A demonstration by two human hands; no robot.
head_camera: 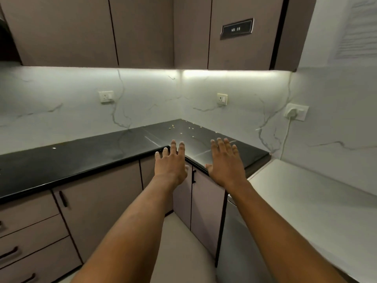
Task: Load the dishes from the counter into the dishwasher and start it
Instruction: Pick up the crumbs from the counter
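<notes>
**Position of the hands.** Both hands were held out ahead, palms down, above the inner corner of the black worktop [81, 160]. The left hand [170, 164] had its fingers straight and spread, grasping nothing, with the fingertips over the worktop's front edge. The right hand [224, 162] was likewise flat and released, fingers spread, over the right-hand run of the same worktop. Whether either palm touched the surface could not be told.

**Position of the dishes.** No dishes appeared in the view. The black worktop showed only scattered crumbs [181, 127] near its back corner. The dishes were therefore judged to lie outside the frame.

**Position of the dishwasher.** A silver front panel [230, 237] stood upright below the white worktop [306, 190], just right of a cupboard door [206, 201]. This panel was judged to be the dishwasher, with its door closed.

- It lay below and to the right of the right hand, well apart from the left hand.
- Its top edge ran along the white worktop's near edge, from the end of the black worktop toward the person.
- The right hand was the nearer one, and was judged the better placed to open the door. That move would call for lowering the arm and reaching along the top edge.

Loading was judged not yet begun.
</notes>
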